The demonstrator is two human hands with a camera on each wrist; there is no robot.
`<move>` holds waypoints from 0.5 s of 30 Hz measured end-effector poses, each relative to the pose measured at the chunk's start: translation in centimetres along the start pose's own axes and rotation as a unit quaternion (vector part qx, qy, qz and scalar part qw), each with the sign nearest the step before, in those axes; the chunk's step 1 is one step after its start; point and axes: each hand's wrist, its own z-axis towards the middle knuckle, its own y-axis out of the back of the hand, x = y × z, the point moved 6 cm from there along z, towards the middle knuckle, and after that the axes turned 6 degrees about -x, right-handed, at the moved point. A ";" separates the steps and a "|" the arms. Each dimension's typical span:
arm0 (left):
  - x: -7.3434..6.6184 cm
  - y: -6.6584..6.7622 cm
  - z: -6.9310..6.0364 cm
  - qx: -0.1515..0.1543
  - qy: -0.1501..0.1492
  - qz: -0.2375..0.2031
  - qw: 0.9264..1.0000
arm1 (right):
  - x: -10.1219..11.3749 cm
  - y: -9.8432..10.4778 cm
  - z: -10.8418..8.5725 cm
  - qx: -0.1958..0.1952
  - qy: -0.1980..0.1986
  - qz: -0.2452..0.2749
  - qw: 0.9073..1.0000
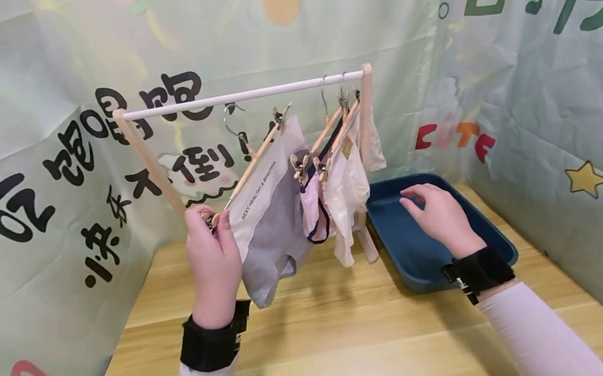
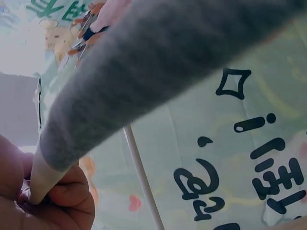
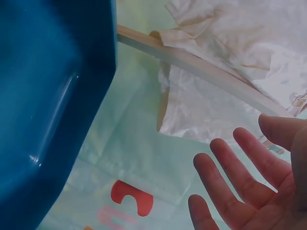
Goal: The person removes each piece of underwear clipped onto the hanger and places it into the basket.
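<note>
My left hand (image 1: 213, 266) grips the clip at the near left end of a wooden clip hanger (image 1: 254, 164). Grey underpants (image 1: 273, 217) with a white printed waistband hang from this hanger, turned at an angle towards me. Its metal hook (image 1: 232, 121) is up at the white rail (image 1: 243, 96). In the left wrist view, thumb and fingers (image 2: 72, 196) close around the waistband corner, and the clip is hidden. My right hand (image 1: 443, 220) is held over the blue tray (image 1: 401, 251) with nothing in it. Its fingers look loosely extended in the right wrist view.
Further right on the rail hang pink underpants (image 1: 312, 209) with dark trim and white garments (image 1: 350, 197) on clip hangers. The rack's wooden posts (image 1: 146, 161) stand on a wooden table (image 1: 323, 350). Printed cloth (image 1: 359, 15) surrounds the table at the back and sides.
</note>
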 end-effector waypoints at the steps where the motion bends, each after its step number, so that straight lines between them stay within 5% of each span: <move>1: 0.2 0.2 -0.1 -0.001 0.004 -0.003 1.000 | 0.1 0.1 -0.1 -0.003 0.002 0.002 1.000; 15: 2.0 1.7 -1.9 -0.030 0.009 -0.004 1.000 | 1.3 1.4 -0.8 -0.054 0.008 0.014 0.998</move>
